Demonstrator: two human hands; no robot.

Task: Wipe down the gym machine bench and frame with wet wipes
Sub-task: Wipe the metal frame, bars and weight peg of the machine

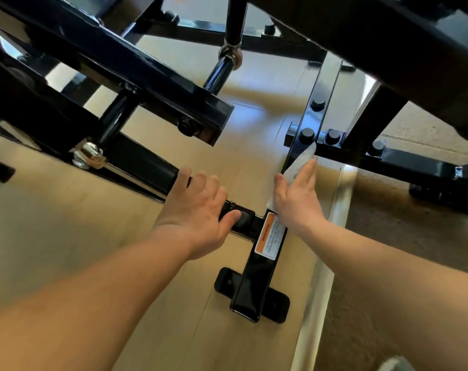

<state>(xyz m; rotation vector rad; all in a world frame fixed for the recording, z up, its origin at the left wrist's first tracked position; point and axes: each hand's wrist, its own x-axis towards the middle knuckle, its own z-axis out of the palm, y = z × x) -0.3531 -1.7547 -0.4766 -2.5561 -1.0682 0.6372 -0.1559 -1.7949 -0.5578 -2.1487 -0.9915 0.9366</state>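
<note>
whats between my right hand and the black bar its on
A white wipe. In the head view, the right hand presses it flat against the floor bar, so the palm does not touch the metal directly.

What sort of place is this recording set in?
Likely a home gym or small workout room: a black steel machine frame with bolted joints, an orange warning label on it, and a light wood-look floor.

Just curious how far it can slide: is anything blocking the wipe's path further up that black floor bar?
Yes. Just ahead of the wet wipe under the right hand, a round bolt cap sticks up from the bar.
</note>
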